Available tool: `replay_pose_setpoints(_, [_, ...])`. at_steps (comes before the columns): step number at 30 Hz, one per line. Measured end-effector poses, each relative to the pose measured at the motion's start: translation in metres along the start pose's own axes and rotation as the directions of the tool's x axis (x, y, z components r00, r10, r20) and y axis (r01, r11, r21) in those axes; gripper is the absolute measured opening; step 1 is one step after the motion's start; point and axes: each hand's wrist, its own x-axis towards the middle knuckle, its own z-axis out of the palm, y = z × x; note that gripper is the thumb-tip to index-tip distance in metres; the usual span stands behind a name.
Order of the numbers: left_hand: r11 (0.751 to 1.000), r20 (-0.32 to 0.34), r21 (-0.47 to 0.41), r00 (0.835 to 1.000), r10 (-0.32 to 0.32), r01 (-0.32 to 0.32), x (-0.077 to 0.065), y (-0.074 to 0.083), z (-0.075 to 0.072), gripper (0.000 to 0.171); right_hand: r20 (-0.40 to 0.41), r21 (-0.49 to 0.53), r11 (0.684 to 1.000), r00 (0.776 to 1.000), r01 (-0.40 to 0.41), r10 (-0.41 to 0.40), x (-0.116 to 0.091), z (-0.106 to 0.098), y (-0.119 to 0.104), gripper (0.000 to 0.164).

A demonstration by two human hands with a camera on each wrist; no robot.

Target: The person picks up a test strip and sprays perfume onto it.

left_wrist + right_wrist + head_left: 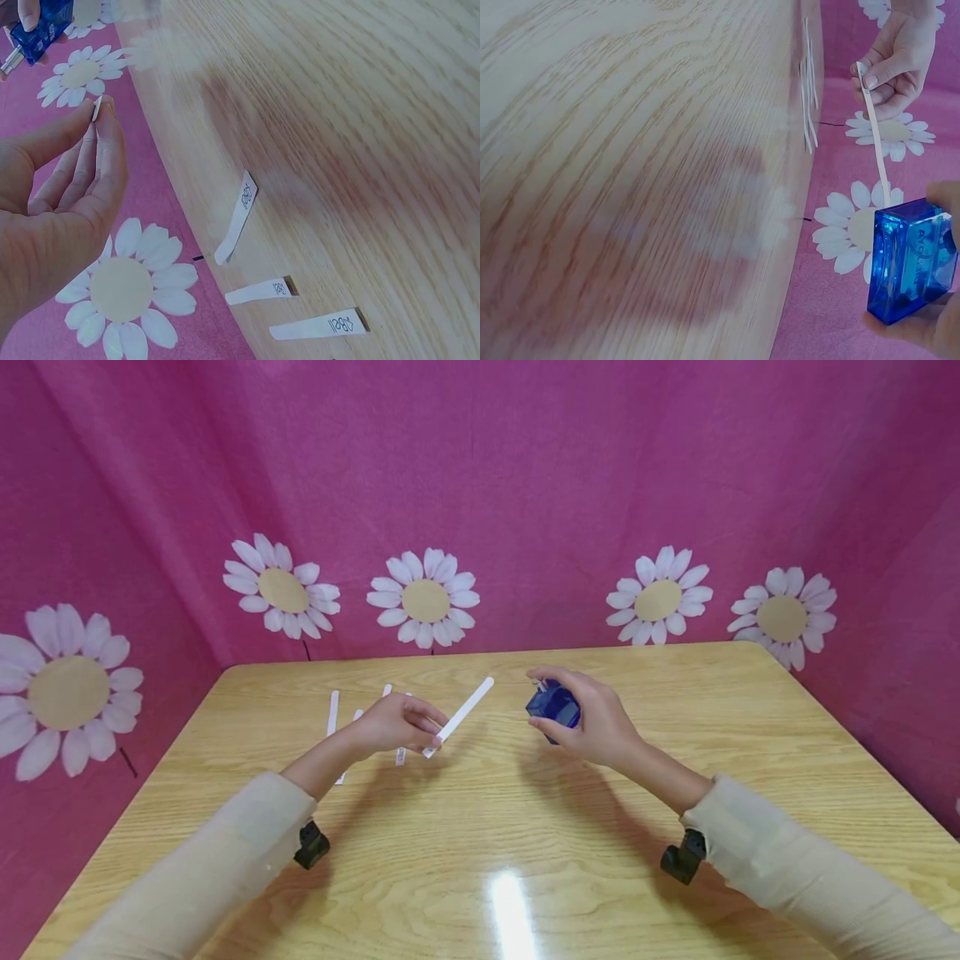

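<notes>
My left hand (392, 725) pinches a white perfume test strip (467, 708) by its near end between thumb and fingertips. The strip's free end slants up and to the right, above the table. My right hand (602, 718) grips a blue glass perfume bottle (553, 708), thumb on the near side and index finger up by the silvery spray nozzle (12, 60). A small gap separates the strip's far tip from the bottle in the head view. Dark lettering marks the bottle's face in the right wrist view.
Several more white strips (333, 714) lie on the wooden table (480, 827) beneath and left of my left hand. In the left wrist view, one strip (319, 327) carries printed lettering at its end. A pink curtain (480, 485) with daisies hangs behind the table's far edge.
</notes>
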Motion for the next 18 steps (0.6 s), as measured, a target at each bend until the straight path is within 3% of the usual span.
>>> replay_pose_setpoints(9, [0.998, 0.006, -0.061, 1.0, -0.005, 0.005, 0.002, -0.001, 0.006, 0.035, -0.009, -0.016, 1.0, 1.0, -0.016, 0.016, -0.003, -0.003, 0.0, 0.056])
replay_pose_setpoints(18, [0.997, -0.057, -0.083, 0.998, -0.002, -0.003, 0.009, -0.002, 0.014, 0.034, 0.006, -0.014, 1.0, 1.0, 0.003, -0.003, -0.008, -0.009, 0.003, 0.057])
